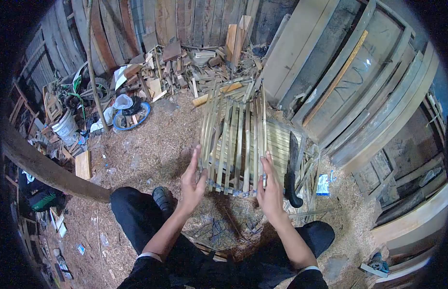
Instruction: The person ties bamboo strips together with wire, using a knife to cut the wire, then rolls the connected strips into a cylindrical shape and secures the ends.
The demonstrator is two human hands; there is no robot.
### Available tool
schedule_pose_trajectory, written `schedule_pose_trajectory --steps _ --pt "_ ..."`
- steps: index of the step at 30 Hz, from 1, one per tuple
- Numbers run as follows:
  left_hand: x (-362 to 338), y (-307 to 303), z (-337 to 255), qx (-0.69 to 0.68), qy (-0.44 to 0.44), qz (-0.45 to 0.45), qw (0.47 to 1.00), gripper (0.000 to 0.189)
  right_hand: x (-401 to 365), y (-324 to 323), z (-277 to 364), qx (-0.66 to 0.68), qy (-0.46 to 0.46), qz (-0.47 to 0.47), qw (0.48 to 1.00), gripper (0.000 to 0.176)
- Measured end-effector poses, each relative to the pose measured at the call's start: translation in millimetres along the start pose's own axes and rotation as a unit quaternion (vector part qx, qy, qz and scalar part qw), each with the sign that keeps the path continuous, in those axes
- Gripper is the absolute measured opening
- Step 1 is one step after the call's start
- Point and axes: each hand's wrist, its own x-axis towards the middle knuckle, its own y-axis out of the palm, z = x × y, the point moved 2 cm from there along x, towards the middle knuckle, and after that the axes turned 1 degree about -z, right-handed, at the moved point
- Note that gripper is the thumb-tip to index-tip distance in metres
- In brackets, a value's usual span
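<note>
A panel of pale bamboo slats (240, 149), bound with thin strips at its near end, stands tilted between my two hands. My left hand (191, 187) is at its left edge, thumb on the near side and fingers pointing up along the outer slat. At the right edge, my right hand (270, 192) has the outer slat between thumb and forefinger. Behind and to the right of the panel lies a layer of flat bamboo strips (280, 139). A large knife (292, 166) with a dark blade and black handle rests on those strips, just right of my right hand.
Wood offcuts (173, 72) are heaped by the back wall. A blue basin (132, 118) and white bucket (65, 126) stand left. A wooden pole (55, 168) slants near my left knee. Large wooden frames (354, 72) lean at right. Shavings (151, 139) cover the ground.
</note>
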Motion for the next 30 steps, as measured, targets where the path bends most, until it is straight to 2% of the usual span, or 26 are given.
schedule_pose_trajectory --steps 7,10,11,13,20,23,25,30 --pt "9.3 3.9 -15.8 0.076 0.102 0.088 0.988 0.08 -4.0 2.0 -7.6 0.014 -0.004 0.021 1.0 0.092" --pt "12.2 7.0 -15.8 0.067 0.133 0.124 0.981 0.08 -5.6 1.6 -7.2 -0.007 -0.018 0.023 1.0 0.092" --pt "12.2 7.1 -16.0 0.068 0.133 0.126 0.981 0.08 -6.5 1.3 -5.1 -0.006 -0.016 0.023 1.0 0.092" --pt "13.6 10.5 -17.0 0.076 0.147 0.166 0.972 0.079 -6.3 -0.6 1.6 -0.024 -0.021 0.017 0.999 0.079" --pt "19.6 11.1 -29.6 0.123 0.157 0.222 0.954 0.079 -10.3 -0.3 1.8 -0.029 -0.018 0.045 0.998 0.09" --pt "19.8 11.1 -28.6 0.134 0.165 0.257 0.943 0.079 -12.7 1.9 2.7 -0.031 -0.017 0.051 0.998 0.086" --pt "17.6 13.1 -26.6 0.135 0.184 0.294 0.928 0.078 -15.3 8.8 -0.3 -0.081 -0.036 0.052 0.995 0.082" --pt "18.8 15.5 -29.8 0.123 0.159 0.325 0.924 0.077 -16.9 9.8 0.6 -0.079 -0.035 0.047 0.995 0.078"
